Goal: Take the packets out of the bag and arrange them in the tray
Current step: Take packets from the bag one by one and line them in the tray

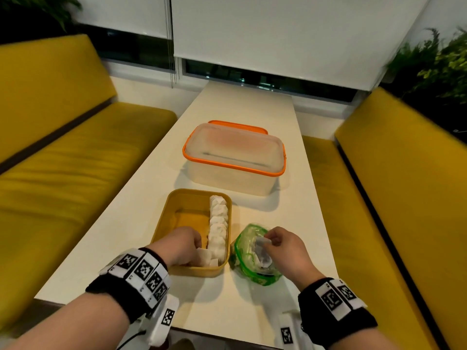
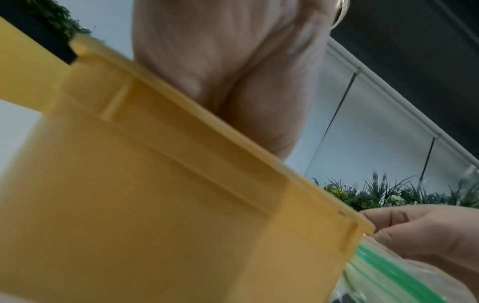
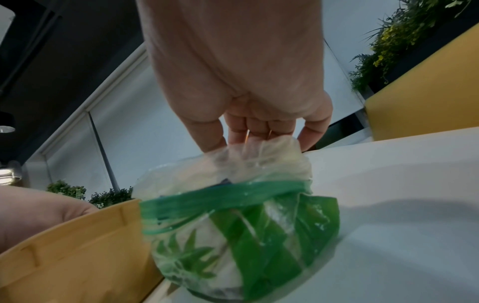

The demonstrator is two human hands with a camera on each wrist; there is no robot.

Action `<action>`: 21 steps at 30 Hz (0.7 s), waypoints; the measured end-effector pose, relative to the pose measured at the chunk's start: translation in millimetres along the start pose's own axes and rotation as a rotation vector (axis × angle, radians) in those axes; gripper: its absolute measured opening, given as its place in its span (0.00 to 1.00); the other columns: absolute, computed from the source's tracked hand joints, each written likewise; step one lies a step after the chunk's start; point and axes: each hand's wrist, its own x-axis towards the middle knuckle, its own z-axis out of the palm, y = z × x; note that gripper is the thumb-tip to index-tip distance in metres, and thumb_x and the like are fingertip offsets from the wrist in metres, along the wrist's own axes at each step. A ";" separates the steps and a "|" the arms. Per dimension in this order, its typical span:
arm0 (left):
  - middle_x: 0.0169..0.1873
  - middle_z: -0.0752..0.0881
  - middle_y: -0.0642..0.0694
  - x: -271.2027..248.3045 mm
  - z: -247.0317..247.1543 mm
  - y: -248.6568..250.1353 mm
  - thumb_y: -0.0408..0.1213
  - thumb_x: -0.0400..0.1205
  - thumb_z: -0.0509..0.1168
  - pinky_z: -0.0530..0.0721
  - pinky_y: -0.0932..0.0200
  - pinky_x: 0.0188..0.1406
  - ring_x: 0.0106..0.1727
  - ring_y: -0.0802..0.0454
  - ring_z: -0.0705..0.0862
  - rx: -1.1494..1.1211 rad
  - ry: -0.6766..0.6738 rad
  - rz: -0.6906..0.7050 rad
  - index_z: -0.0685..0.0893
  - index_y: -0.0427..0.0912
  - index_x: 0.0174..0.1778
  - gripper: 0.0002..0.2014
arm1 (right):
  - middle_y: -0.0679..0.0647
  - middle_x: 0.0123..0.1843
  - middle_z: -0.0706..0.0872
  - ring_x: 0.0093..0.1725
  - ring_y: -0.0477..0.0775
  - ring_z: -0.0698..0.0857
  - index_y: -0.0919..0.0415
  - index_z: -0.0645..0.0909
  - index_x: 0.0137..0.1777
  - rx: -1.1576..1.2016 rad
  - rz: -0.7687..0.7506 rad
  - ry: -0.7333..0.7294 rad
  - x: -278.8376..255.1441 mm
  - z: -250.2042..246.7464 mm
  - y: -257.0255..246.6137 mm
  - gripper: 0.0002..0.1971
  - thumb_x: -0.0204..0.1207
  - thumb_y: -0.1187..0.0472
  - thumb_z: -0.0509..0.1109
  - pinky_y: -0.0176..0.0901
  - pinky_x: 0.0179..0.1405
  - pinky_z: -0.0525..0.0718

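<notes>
Booth: yellow benches flank a pale tabletop; a lidded clear box with orange rim stands beyond the work, well apart from both hands.
Head view, tray: the yellow tray holds a row of white packets along its right wall, with bare floor to their left.
Head view, left hand: the left hand is down inside the tray's near end, fingers curled at a packet; whether it truly grips I cannot tell.
Head view, right hand: the right hand pinches a white packet at the mouth of the green bag, just beside the tray.
Left wrist view: the tray wall fills the picture; the fingers are hidden behind it.
Right wrist view: the fingertips are bunched on film at the bag mouth.
Risk, bag: nothing holds the bag down, so I'd expect it to lift or tip with the pull.
Risk, row: the left hand working in the tray could knock the leaning packets over.
Risk, grip: a pinch that catches film with the packet may slip.
</notes>
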 end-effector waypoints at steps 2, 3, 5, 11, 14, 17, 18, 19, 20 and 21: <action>0.34 0.82 0.53 -0.8 -0.4 -1.3 0.37 0.73 0.73 0.73 0.66 0.26 0.35 0.58 0.79 -0.059 0.013 0.018 0.81 0.51 0.36 0.07 | 0.44 0.37 0.87 0.45 0.54 0.85 0.44 0.77 0.37 0.003 0.006 0.005 -0.9 0.4 0.4 0.06 0.71 0.53 0.71 0.55 0.52 0.83; 0.33 0.82 0.53 -1.0 -0.9 -1.3 0.36 0.73 0.72 0.74 0.66 0.26 0.34 0.57 0.80 -0.097 0.020 0.028 0.81 0.51 0.35 0.07 | 0.44 0.38 0.87 0.45 0.54 0.85 0.44 0.77 0.37 0.004 0.007 0.007 -1.1 0.5 0.5 0.05 0.71 0.53 0.71 0.55 0.52 0.83; 0.32 0.84 0.50 -0.6 0.0 -1.6 0.31 0.73 0.73 0.80 0.65 0.28 0.32 0.55 0.84 -0.228 0.032 0.050 0.81 0.48 0.34 0.08 | 0.45 0.38 0.87 0.45 0.54 0.85 0.45 0.78 0.38 0.009 0.008 0.007 -2.4 0.8 0.4 0.04 0.72 0.53 0.71 0.55 0.52 0.83; 0.31 0.83 0.53 -1.9 5.5 0.9 0.38 0.71 0.75 0.75 0.65 0.30 0.34 0.55 0.80 -0.185 0.006 0.098 0.81 0.49 0.35 0.08 | 0.45 0.36 0.87 0.44 0.54 0.85 0.49 0.81 0.41 0.032 0.013 0.016 -3.8 0.1 -1.5 0.03 0.72 0.52 0.72 0.54 0.52 0.83; 0.35 0.83 0.52 -0.9 6.5 4.8 0.43 0.73 0.73 0.75 0.63 0.34 0.40 0.53 0.81 -0.096 -0.007 0.106 0.81 0.51 0.35 0.07 | 0.45 0.36 0.87 0.43 0.54 0.85 0.50 0.81 0.41 0.041 0.015 0.018 -6.0 -1.0 -4.4 0.05 0.72 0.51 0.73 0.53 0.51 0.83; 0.37 0.83 0.51 -0.6 7.4 10.6 0.42 0.76 0.70 0.75 0.62 0.37 0.43 0.50 0.81 -0.053 0.004 0.109 0.79 0.51 0.36 0.06 | 0.45 0.35 0.86 0.43 0.54 0.85 0.50 0.80 0.39 0.042 0.028 0.015 -8.2 -2.1 -7.7 0.07 0.72 0.50 0.73 0.53 0.51 0.83; 0.36 0.82 0.52 -0.7 7.7 11.7 0.43 0.76 0.69 0.74 0.62 0.35 0.43 0.51 0.81 -0.036 0.016 0.115 0.79 0.51 0.36 0.06 | 0.44 0.35 0.86 0.43 0.54 0.84 0.49 0.80 0.38 0.040 0.034 0.019 -8.8 -2.3 -8.8 0.08 0.72 0.49 0.73 0.53 0.52 0.83; 0.35 0.81 0.53 -1.4 7.9 11.9 0.45 0.76 0.69 0.73 0.63 0.34 0.43 0.51 0.80 -0.025 0.024 0.121 0.78 0.52 0.36 0.07 | 0.44 0.34 0.85 0.43 0.53 0.84 0.49 0.79 0.37 0.033 0.039 0.028 -9.7 -2.8 -9.6 0.09 0.72 0.48 0.73 0.53 0.53 0.81; 0.35 0.80 0.54 -2.3 7.8 10.6 0.46 0.75 0.70 0.72 0.63 0.33 0.42 0.52 0.79 -0.021 0.030 0.124 0.78 0.52 0.36 0.08 | 0.43 0.34 0.85 0.43 0.52 0.83 0.49 0.78 0.37 0.010 0.048 0.043 -11.6 -3.9 -11.5 0.10 0.73 0.47 0.72 0.52 0.54 0.79; 0.36 0.80 0.55 -3.2 6.5 9.1 0.47 0.74 0.72 0.72 0.63 0.32 0.41 0.54 0.79 -0.023 0.040 0.125 0.77 0.52 0.36 0.09 | 0.42 0.34 0.85 0.42 0.49 0.83 0.49 0.78 0.36 -0.016 0.053 0.064 -13.0 -5.7 -13.6 0.10 0.73 0.46 0.71 0.51 0.55 0.76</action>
